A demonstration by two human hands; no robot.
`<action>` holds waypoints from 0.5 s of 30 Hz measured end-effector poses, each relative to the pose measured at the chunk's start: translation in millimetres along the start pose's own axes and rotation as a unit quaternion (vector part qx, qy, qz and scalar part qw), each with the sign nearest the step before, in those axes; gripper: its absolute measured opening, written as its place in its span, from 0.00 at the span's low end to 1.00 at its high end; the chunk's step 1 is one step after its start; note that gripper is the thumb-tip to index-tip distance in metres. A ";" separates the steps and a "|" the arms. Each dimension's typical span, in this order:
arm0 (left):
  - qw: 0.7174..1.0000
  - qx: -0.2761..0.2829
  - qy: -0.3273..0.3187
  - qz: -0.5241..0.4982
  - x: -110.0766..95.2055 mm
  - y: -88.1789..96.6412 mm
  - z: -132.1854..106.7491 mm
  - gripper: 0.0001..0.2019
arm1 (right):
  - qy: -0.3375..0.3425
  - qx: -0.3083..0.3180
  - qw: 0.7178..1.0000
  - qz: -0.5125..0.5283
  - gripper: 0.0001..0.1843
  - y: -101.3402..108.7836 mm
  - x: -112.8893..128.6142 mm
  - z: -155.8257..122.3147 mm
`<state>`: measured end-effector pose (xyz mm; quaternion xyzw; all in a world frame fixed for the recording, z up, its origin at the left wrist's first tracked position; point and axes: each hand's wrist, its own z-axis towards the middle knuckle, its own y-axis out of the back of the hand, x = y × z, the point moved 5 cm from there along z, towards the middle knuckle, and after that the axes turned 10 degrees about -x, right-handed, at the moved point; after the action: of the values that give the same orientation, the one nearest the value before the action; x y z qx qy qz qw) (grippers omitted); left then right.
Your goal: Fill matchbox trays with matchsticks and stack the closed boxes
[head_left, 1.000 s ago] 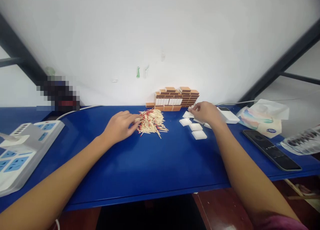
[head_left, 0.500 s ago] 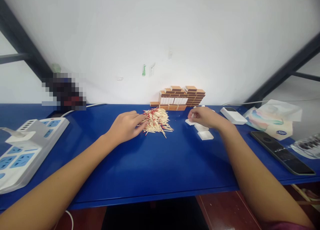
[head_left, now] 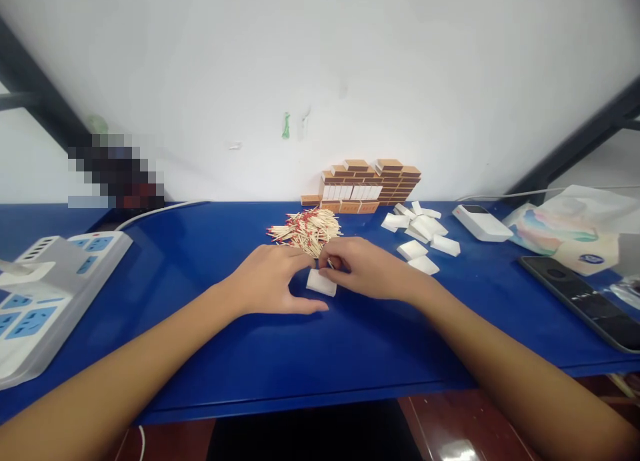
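Note:
A small white matchbox tray [head_left: 320, 284] is between my hands, just in front of a heap of red-tipped matches [head_left: 305, 229]. My right hand [head_left: 363, 267] pinches the tray at its right end with bent fingers. On the left side, my left hand [head_left: 273, 281] has its thumb stretched out apart from the fingers, which reach toward the tray's far left corner; whether they touch it I cannot tell. Several more white trays [head_left: 427, 227] lie loosely scattered to the right of the heap.
Brown matchboxes [head_left: 375, 181] are stacked against the wall behind the matches. A power strip [head_left: 65, 301] takes up the left side of the blue table [head_left: 280, 367]. At the right are a white device [head_left: 481, 222], a tissue pack [head_left: 560, 234] and a phone [head_left: 580, 301].
My right hand has moved left from the scattered trays to the front of the heap, bringing one tray. The left hand has come off the matches toward the tray, its thumb spreading.

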<state>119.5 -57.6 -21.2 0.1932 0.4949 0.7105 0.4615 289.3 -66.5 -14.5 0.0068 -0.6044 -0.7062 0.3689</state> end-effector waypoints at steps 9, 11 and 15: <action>0.998 -0.003 0.057 -0.039 1.5 -10.2 -1.6 0.26 | -0.094 -0.049 0.988 -0.109 0.18 7.3 -27.1 1.5; 0.998 -0.019 0.056 -0.029 -0.6 -12.1 -2.1 0.28 | -0.118 -0.046 0.985 -0.114 0.18 3.9 -23.0 1.5; 0.999 -0.031 0.033 -0.024 -7.0 -16.1 -2.0 0.30 | -0.177 -0.024 0.981 -0.079 0.21 -0.7 -18.3 -0.6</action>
<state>129.0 -63.2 -34.9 0.1433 0.4918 0.7200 0.4681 302.5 -57.3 -23.3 -0.0799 -0.6405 -0.7374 0.1990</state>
